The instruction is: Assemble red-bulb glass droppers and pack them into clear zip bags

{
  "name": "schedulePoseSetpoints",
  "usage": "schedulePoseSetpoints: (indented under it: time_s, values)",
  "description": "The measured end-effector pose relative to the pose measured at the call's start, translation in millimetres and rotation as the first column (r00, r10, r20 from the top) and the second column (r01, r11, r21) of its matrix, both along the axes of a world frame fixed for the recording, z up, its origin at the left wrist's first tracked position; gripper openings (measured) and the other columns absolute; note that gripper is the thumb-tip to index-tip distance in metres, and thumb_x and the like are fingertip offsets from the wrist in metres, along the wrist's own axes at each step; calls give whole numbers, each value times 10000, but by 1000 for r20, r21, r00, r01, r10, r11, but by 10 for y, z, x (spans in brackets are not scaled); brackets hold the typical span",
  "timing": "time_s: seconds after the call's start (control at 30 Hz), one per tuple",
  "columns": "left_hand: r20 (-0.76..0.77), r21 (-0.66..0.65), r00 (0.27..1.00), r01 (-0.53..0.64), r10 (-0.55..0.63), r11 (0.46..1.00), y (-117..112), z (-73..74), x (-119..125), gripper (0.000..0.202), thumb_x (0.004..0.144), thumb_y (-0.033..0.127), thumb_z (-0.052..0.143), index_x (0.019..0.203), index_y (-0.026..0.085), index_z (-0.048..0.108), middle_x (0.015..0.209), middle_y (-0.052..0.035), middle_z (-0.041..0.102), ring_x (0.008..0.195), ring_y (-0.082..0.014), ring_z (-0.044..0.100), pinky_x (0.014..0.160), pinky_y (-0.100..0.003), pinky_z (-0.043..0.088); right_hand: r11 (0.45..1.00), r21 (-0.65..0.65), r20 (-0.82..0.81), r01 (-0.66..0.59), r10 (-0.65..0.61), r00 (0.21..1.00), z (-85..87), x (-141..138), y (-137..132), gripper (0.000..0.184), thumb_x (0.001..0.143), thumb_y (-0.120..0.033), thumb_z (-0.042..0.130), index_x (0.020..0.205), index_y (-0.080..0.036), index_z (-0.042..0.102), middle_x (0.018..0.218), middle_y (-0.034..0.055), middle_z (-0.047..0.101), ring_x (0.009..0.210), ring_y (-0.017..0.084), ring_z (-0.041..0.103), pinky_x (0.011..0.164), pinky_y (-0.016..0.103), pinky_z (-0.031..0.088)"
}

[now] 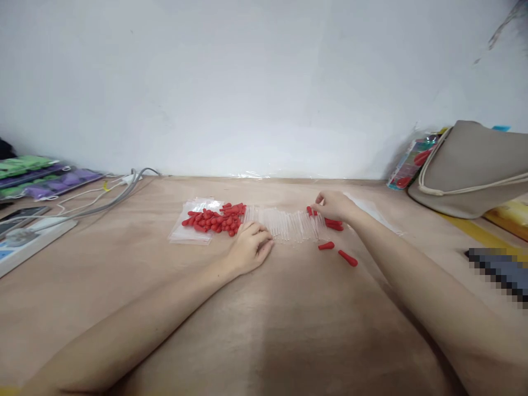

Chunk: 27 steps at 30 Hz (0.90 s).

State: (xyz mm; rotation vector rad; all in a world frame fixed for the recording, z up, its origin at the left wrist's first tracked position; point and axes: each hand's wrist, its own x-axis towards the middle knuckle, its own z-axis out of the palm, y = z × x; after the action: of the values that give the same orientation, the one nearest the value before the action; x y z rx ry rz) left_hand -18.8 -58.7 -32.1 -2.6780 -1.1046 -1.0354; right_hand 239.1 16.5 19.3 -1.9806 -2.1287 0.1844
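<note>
A row of clear glass dropper tubes (pixel 284 224) lies across the wooden table (pixel 264 308). A heap of red rubber bulbs (pixel 214 219) sits on a clear plastic bag (pixel 181 234) to the left of them. My left hand (pixel 249 246) rests on the table at the near left end of the tubes, fingers curled loosely, touching them. My right hand (pixel 332 205) is at the right end of the row, fingers pinched on a red bulb (pixel 310 210). Two loose red bulbs (pixel 337 252) lie near my right wrist, with more just behind the hand.
A grey cloth bag (pixel 474 165) with a cord and a colourful packet (pixel 408 162) stand at the back right. Cables (pixel 111 195), a power strip (pixel 25 242) and green and purple packs (pixel 37 176) lie at the left. A white wall rises behind.
</note>
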Motion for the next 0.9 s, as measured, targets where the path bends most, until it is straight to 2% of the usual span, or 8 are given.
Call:
schedulePoseSetpoints:
  time_s: [0.07, 0.13, 0.2, 0.27, 0.4, 0.63, 0.77, 0.9]
  values:
    - [10, 0, 1000, -29, 29, 1000, 32, 29, 84, 102, 786, 200, 522, 752, 156, 606, 876, -69, 576, 867, -203, 504, 775, -357, 409, 980, -52, -86, -194, 189, 978, 36, 72, -153, 260, 732, -408, 545, 803, -166, 609, 725, 39, 602, 631, 140, 528, 538, 237, 359]
    - [14, 6, 998, -67, 67, 998, 67, 64, 198, 83, 765, 180, 526, 712, 154, 585, 897, -75, 565, 894, -214, 487, 782, -362, 404, 906, -134, -172, -401, 377, 910, 57, 128, -322, 250, 697, -419, 591, 762, -177, 607, 618, -11, 536, 548, 105, 471, 497, 218, 332]
    - [-8, 7, 991, -130, 130, 991, 110, 96, 327, 56, 748, 174, 535, 712, 155, 572, 924, -80, 559, 922, -228, 473, 790, -378, 387, 835, -202, -208, -512, 474, 855, 58, 158, -466, 257, 645, -413, 646, 764, -187, 614, 580, -39, 483, 516, 89, 435, 473, 207, 313]
    - [-60, -5, 977, -205, 205, 979, 165, 117, 454, 59, 751, 210, 543, 743, 157, 569, 919, -85, 556, 932, -244, 464, 789, -404, 365, 814, -226, -193, -535, 501, 844, 40, 161, -558, 253, 603, -385, 685, 758, -194, 624, 583, -46, 470, 515, 85, 431, 467, 202, 308]
    - [-145, -25, 942, -310, 304, 950, 298, 137, 674, 180, 777, 335, 536, 794, 162, 580, 890, -97, 545, 930, -266, 450, 795, -435, 324, 838, -205, -112, -505, 493, 863, -11, 131, -592, 195, 563, -290, 714, 718, -201, 636, 590, -40, 489, 527, 92, 445, 468, 206, 307]
    - [-268, -133, 873, -452, 407, 882, 468, 202, 1004, 389, 731, 473, 529, 767, 104, 647, 905, -164, 554, 936, -308, 440, 804, -439, 296, 833, -271, -127, -482, 466, 876, -11, 78, -603, 41, 632, -205, 640, 669, -201, 623, 579, -30, 528, 520, 97, 470, 461, 209, 318]
    - [-338, -183, 833, -514, 437, 838, 516, 253, 1147, 388, 737, 441, 521, 798, 84, 661, 936, -190, 575, 941, -316, 450, 809, -435, 290, 839, -237, -77, -490, 486, 870, 11, 85, -614, 23, 638, -208, 632, 656, -201, 619, 608, -19, 546, 560, 111, 491, 483, 218, 333]
    - [-375, -216, 808, -553, 455, 805, 571, 254, 1228, 347, 733, 407, 544, 818, 91, 658, 962, -201, 599, 949, -322, 469, 797, -432, 311, 849, -145, -50, -509, 507, 860, 57, 130, -608, 65, 643, -249, 630, 654, -197, 592, 627, -15, 543, 561, 111, 475, 494, 226, 324]
